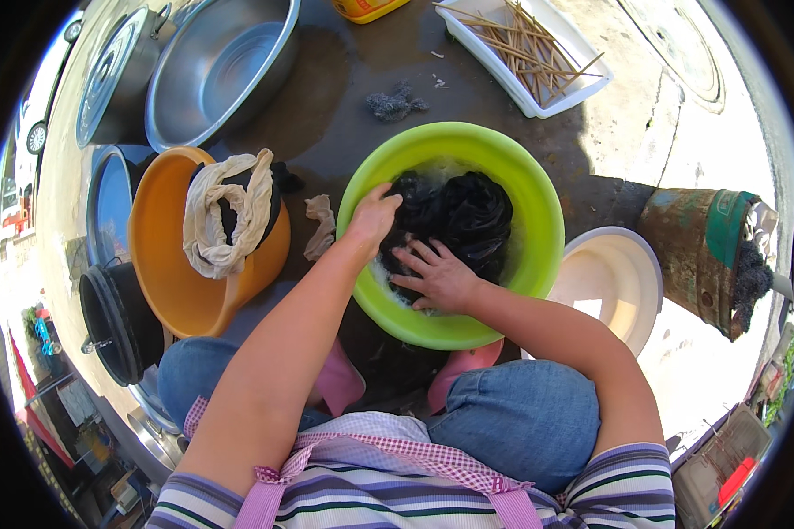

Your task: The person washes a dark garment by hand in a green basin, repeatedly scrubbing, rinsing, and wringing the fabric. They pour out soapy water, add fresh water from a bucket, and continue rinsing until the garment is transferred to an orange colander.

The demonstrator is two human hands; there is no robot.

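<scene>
Dark cloth (459, 216) lies bunched and wet in a green basin (538, 189) on damp ground, seen from the head camera between the knees of a person crouching in blue jeans and pink shoes. The left hand (373, 216) curls its fingers over the cloth's left edge, gripping it near the basin's rim. The right hand (437, 275) presses down on the near side of the cloth, fingers spread wide and flat. An orange basin (163, 291) stands just left, a twisted pale cloth (229, 212) draped over its rim. A white bowl (613, 278) sits to the right, a large metal basin (220, 66) and a white tray of sticks (525, 48) beyond.
</scene>
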